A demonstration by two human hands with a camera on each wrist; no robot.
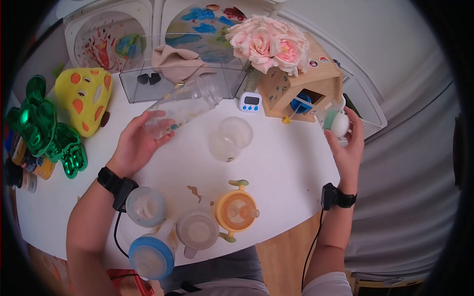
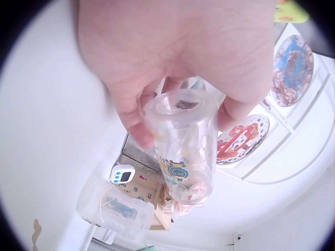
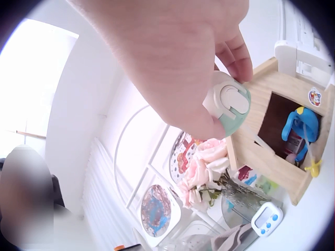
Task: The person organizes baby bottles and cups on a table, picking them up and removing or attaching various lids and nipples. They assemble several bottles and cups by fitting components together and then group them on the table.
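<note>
My left hand (image 1: 137,143) grips a clear plastic bottle (image 1: 190,106) near its base, tilting it with the mouth to the upper right in the head view. A printed cartoon shows on the side of this bottle (image 2: 180,151) in the left wrist view. At the table's right side, my right hand (image 1: 351,148) holds a white and mint-green bottle lid (image 1: 338,123), thumb and fingers round its edge. The lid (image 3: 230,102) has a flip cap on top. A translucent cup (image 1: 230,138) stands on the table between the hands.
Near the front edge stand a yellow two-handled sippy cup (image 1: 237,211), a grey-lidded cup (image 1: 197,231), a blue-ringed bottle (image 1: 151,257) and a translucent container (image 1: 145,206). Behind are a clear bin (image 1: 163,86), white timer (image 1: 250,102), wooden house (image 1: 279,93) and roses (image 1: 269,44).
</note>
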